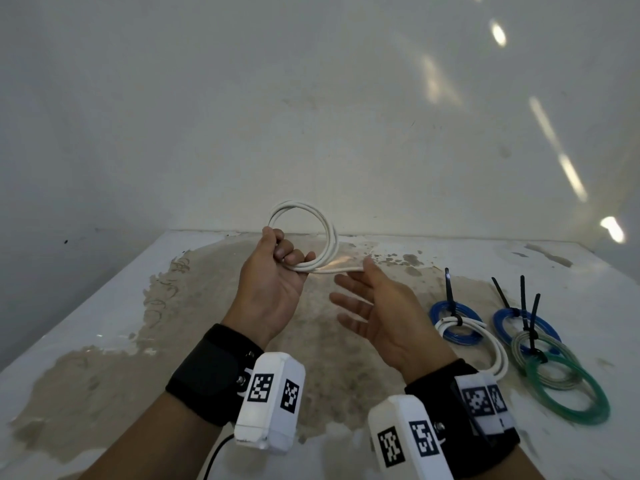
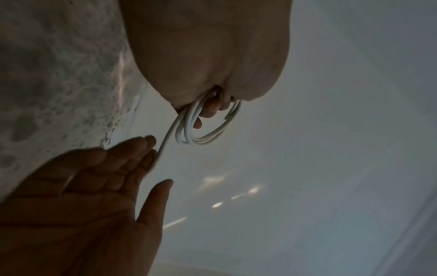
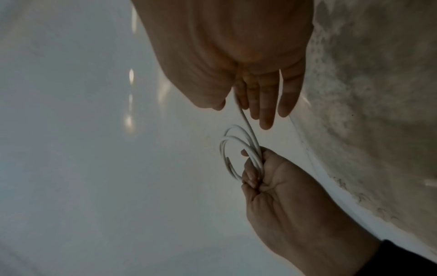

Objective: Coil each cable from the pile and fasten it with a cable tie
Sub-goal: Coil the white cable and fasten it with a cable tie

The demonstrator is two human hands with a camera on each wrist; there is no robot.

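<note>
A white cable (image 1: 325, 237) is wound into a small coil of several loops, held upright above the table's far edge. My left hand (image 1: 287, 254) grips the coil at its lower left, fingers curled through the loops. The cable's loose tail (image 1: 339, 270) runs right to the fingertips of my right hand (image 1: 353, 296), which is spread flat, palm up, and only touches it. In the left wrist view the coil (image 2: 205, 134) hangs under my curled fingers and the tail reaches the right hand (image 2: 106, 177). The right wrist view shows the coil (image 3: 229, 149) in the left hand (image 3: 283, 196).
Tied coils lie at the right of the worn white table (image 1: 104, 323): a blue coil (image 1: 437, 322), a white coil (image 1: 485, 341), a second blue coil (image 1: 500, 323), a greyish coil (image 1: 523, 355) and a green coil (image 1: 571, 410). Black cable ties (image 1: 450, 289) stick up from them. A wall stands behind.
</note>
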